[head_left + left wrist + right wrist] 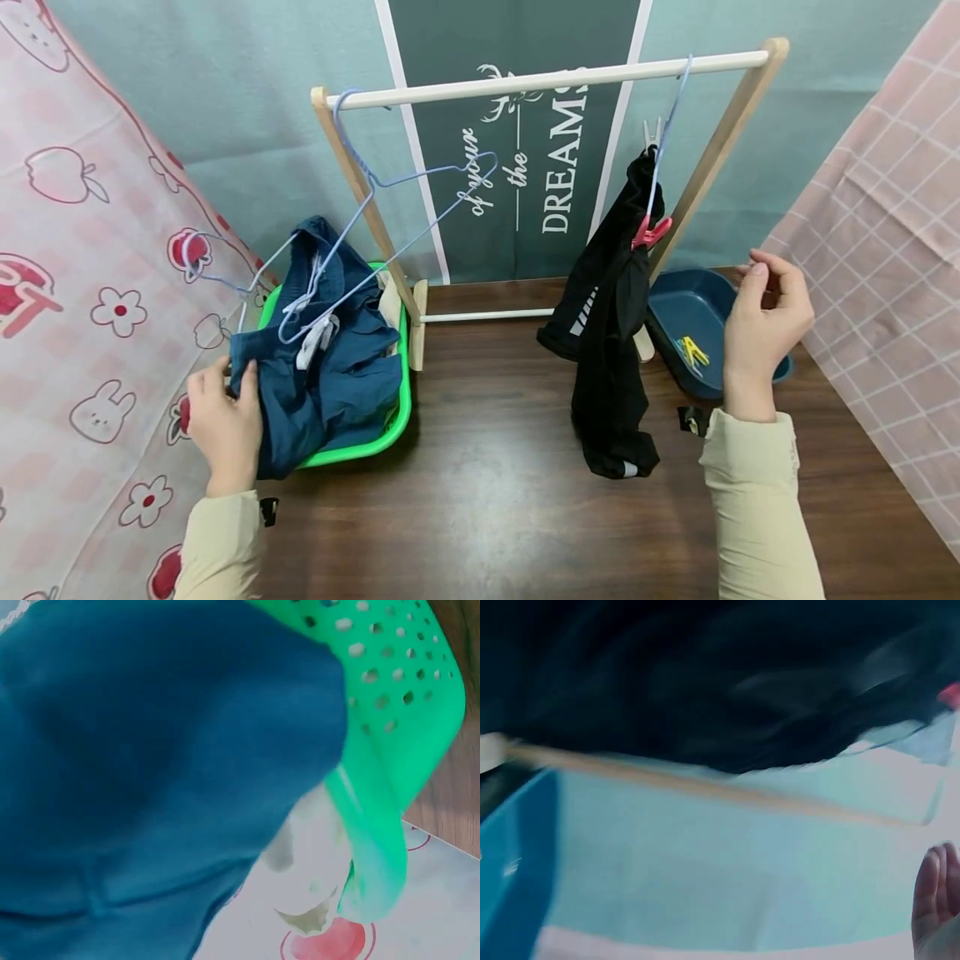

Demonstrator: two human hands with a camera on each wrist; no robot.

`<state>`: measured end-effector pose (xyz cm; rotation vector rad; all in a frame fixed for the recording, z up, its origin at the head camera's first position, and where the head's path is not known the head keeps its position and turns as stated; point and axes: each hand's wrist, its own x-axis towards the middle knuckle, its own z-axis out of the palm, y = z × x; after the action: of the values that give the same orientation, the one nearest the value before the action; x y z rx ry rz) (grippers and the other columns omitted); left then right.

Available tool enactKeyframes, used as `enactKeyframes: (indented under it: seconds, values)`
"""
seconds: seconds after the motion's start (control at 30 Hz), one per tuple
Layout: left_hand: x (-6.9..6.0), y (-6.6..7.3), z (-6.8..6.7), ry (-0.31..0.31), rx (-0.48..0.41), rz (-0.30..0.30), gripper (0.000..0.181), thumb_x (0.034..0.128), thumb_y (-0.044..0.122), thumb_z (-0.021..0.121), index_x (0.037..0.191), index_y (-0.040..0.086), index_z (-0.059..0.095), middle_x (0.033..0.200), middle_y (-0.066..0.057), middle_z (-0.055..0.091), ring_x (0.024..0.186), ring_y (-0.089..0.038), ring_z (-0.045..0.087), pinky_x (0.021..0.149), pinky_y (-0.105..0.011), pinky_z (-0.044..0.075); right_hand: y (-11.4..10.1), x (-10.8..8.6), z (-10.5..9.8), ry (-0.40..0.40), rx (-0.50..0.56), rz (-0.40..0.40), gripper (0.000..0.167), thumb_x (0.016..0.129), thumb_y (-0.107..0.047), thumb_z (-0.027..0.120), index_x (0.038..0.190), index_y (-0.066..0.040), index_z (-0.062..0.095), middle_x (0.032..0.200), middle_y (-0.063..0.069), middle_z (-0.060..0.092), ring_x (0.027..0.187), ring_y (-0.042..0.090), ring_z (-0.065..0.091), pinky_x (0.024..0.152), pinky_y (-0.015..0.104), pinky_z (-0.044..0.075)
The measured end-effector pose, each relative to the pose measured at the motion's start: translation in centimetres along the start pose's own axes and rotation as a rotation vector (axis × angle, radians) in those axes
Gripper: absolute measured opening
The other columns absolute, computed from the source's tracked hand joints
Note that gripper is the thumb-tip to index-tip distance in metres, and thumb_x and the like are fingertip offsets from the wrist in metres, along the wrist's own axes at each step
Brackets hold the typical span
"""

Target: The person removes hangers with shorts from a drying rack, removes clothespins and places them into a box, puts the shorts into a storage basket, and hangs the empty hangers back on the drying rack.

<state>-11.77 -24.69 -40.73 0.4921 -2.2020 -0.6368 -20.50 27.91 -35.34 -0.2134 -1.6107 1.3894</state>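
Blue pants (352, 375) with a white drawstring lie bunched in a green basket (406, 392). My left hand (228, 425) pinches their near left edge between thumb and fingers. In the left wrist view the blue cloth covers much of the frame beside the basket's perforated wall (427, 720). My right hand (768, 325) is raised near the blue basin (697, 292), fingers loosely bent, holding nothing. Black pants (611, 367) hang to its left from a hanger (660, 142), fastened with a red clip (650, 233) and a clear clip (652, 133).
A wooden rack with a white rod (547, 81) stands across the back. One light-blue hanger (420, 176) hangs at its left end; another hanger (247, 290) lies over the blue pants. The basin holds a yellow clip (694, 352). Patterned cloth (112, 333) borders the left side.
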Motion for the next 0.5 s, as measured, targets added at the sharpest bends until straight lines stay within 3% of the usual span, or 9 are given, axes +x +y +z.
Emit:
enactKeyframes:
  seconds: [0.1,0.2,0.33,0.4,0.5]
  values:
    - [0.2,-0.1,-0.4,0.035,-0.067,0.001,0.034,0.0937,0.022,0.061,0.114,-0.005,0.062,0.102,-0.027,0.055,0.077,-0.011,0.048,0.072,-0.032,0.033,-2.8,-1.1,0.9,-0.075,0.085,-0.080,0.020,0.094,-0.005,0.053,0.099,0.001,0.072,0.078,-0.018,0.065,0.072,-0.002,0.062,0.073,0.014,0.049]
    - [0.4,-0.3,-0.8,0.069,-0.122,0.009,0.032,0.0917,0.017,0.064,0.110,-0.009,0.063,0.097,-0.029,0.058,0.078,0.009,0.034,0.074,-0.020,0.028,-4.7,-2.3,2.0,-0.170,0.134,-0.160,0.020,0.093,-0.003,0.054,0.098,0.007,0.070,0.079,-0.018,0.067,0.073,-0.002,0.064,0.073,0.014,0.050]
    - [0.7,-0.8,-1.1,0.098,-0.163,-0.036,0.029,0.0911,0.017,0.064,0.105,-0.009,0.066,0.096,-0.023,0.063,0.083,0.019,0.035,0.080,-0.009,0.030,-6.2,-4.3,3.7,-0.334,0.099,-0.276,0.019,0.092,-0.001,0.055,0.098,0.008,0.070,0.081,-0.010,0.070,0.075,-0.008,0.061,0.068,0.011,0.045]
    - [0.8,-1.0,-1.3,0.110,-0.196,-0.067,0.028,0.0914,0.017,0.064,0.101,-0.009,0.068,0.091,-0.008,0.066,0.085,0.023,0.038,0.081,-0.004,0.031,-6.6,-5.5,4.7,-0.425,0.073,-0.342,0.017,0.090,0.000,0.056,0.098,0.005,0.071,0.080,0.001,0.071,0.075,-0.010,0.058,0.066,0.010,0.041]
    - [0.8,-1.2,-1.5,0.125,-0.245,-0.077,0.025,0.0913,0.014,0.063,0.096,-0.010,0.068,0.084,0.021,0.057,0.084,0.023,0.041,0.080,-0.004,0.032,-6.6,-7.3,6.3,-0.569,0.063,-0.435,0.017,0.088,0.004,0.057,0.099,0.003,0.071,0.080,0.014,0.070,0.074,-0.002,0.061,0.068,0.011,0.042]
